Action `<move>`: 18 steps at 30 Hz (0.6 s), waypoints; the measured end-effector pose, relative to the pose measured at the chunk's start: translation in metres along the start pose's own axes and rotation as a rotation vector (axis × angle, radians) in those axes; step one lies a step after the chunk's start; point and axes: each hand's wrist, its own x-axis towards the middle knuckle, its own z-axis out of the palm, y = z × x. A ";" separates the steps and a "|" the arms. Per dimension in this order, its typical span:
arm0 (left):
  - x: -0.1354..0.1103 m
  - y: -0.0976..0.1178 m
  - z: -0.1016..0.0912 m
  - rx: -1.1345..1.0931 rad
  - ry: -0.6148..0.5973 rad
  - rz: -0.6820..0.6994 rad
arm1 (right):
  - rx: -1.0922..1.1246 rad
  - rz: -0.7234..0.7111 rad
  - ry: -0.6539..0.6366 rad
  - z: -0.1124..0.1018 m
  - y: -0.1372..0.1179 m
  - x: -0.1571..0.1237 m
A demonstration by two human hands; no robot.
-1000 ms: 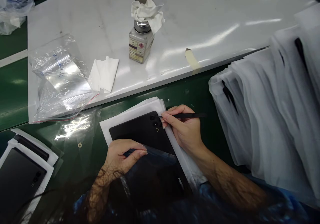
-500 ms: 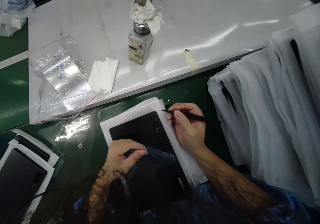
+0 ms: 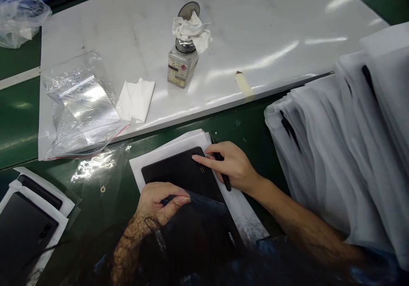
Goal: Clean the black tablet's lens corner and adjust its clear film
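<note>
The right hand [image 3: 231, 164] is lying half-curled over the upper right of a black tablet [image 3: 182, 173]; its last fingers are clutching a slim black tool [image 3: 226, 181] against the palm, while its forefinger [image 3: 198, 158] is stretching out onto the tablet's top corner; the left hand [image 3: 159, 203] is curling loosely, pinching the edge of a clear film [image 3: 204, 197] lying across the tablet's lower half; the tablet is resting on a white foam sheet [image 3: 166, 147] on the bench [image 3: 255, 22]; a second tablet [image 3: 24, 235] is lying at lower left; a labelled bottle [image 3: 182, 67] capped with tissue [image 3: 191, 30] is standing beyond, near a zip bag [image 3: 79, 103] and a white wipe [image 3: 136, 100]; white foam sleeves [image 3: 335, 150] are piling up at right.
</note>
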 end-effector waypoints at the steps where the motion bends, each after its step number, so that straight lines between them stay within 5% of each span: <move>1: 0.000 0.000 0.000 -0.008 0.003 -0.006 | -0.048 -0.045 -0.017 0.002 0.001 0.001; 8: -0.001 0.002 0.001 -0.080 0.038 -0.073 | -0.544 -0.270 0.117 -0.001 0.013 0.005; 12: -0.003 0.007 0.004 -0.187 0.036 -0.112 | -0.607 -0.424 0.179 0.005 -0.002 0.020; 15: -0.015 0.007 0.015 -0.309 0.082 -0.153 | -0.651 -0.469 0.067 0.030 -0.028 0.039; 18: -0.037 -0.001 0.030 -0.370 0.313 -0.168 | -0.675 -0.508 -0.052 0.057 -0.051 0.053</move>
